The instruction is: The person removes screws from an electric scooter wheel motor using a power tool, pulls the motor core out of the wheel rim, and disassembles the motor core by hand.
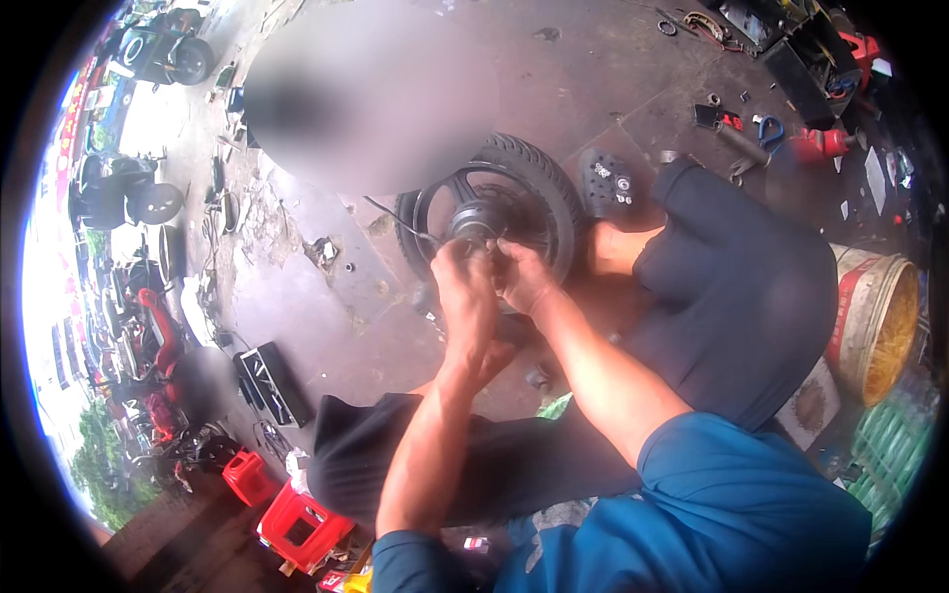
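A wheel with a black tyre (556, 188) lies on the floor between my legs, its dark round hub (478, 217) facing up. My left hand (463, 282) and my right hand (521, 275) meet at the near side of the hub. Both have their fingers closed in a pinch, and the small part between them is too blurred to name. A thin dark rod or cable (400, 219) sticks out to the upper left from beside my left hand; whether the fingers grip it is unclear. My hands cover part of the wheel's near side.
A black clog (605, 183) stands right of the tyre. An open black case (269, 385) and red plastic stools (304, 529) are at left. At right are a dirty bucket (875, 326), a green crate (895, 445) and scattered tools. Scooters (163, 54) line the far left.
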Demonstrator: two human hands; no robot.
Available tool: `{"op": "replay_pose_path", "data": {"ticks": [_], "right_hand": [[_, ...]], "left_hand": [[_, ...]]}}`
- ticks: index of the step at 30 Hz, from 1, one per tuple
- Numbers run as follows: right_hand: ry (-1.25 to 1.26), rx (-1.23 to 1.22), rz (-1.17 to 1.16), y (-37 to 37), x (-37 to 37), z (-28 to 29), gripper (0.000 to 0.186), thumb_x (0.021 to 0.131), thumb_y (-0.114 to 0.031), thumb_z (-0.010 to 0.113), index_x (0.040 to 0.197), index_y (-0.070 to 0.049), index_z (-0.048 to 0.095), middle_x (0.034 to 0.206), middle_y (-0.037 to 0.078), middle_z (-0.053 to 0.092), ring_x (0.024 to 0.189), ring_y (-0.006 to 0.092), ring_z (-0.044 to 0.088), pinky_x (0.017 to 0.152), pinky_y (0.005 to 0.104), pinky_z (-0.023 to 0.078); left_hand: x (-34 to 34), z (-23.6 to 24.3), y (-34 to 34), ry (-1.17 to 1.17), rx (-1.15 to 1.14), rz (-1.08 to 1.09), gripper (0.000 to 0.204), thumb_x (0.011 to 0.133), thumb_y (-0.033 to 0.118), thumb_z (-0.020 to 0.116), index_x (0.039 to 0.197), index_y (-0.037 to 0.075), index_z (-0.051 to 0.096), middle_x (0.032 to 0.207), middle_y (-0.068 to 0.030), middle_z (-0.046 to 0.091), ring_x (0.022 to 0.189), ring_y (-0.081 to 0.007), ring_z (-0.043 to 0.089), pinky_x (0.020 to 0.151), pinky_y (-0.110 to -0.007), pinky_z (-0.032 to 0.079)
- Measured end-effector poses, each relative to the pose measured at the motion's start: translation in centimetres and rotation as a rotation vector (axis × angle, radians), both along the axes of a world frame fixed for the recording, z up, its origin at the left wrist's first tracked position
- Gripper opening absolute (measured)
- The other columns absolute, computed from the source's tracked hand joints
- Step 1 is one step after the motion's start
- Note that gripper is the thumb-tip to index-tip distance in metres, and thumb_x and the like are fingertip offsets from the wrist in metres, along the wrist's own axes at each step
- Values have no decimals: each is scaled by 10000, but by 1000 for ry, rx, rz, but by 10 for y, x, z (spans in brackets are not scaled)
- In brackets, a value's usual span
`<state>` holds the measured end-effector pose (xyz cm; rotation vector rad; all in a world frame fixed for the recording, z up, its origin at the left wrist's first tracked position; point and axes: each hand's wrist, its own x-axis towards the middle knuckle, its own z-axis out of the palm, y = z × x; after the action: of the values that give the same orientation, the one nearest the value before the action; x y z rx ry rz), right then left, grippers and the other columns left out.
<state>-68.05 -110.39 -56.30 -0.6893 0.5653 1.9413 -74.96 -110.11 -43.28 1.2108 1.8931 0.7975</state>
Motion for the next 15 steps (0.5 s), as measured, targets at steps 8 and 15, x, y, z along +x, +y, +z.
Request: {"op": "replay_pose_path", "data": {"ticks": [8, 15], "right_hand": [[-52, -106, -11, 8, -8, -15, 99, 898, -174, 591, 877, -80, 619, 743, 21, 628, 588, 143, 581, 489, 283, 413], [-85, -98, 31, 10, -3, -5, 125, 921, -193, 561, 892, -84, 616, 740, 19, 629, 601, 153, 595, 517, 292, 442]], "left_hand": [[-27, 51, 5, 864, 234, -1166, 604, 696, 260, 707, 1245, 72, 541, 1203, -99, 501, 1116, -288, 459, 920, -414, 381], [-21, 49, 6, 878, 283, -1040, 376, 714, 275, 715, 1050, 126, 637, 1032, -79, 562, 1032, -307, 538, 914, -450, 410]]}}
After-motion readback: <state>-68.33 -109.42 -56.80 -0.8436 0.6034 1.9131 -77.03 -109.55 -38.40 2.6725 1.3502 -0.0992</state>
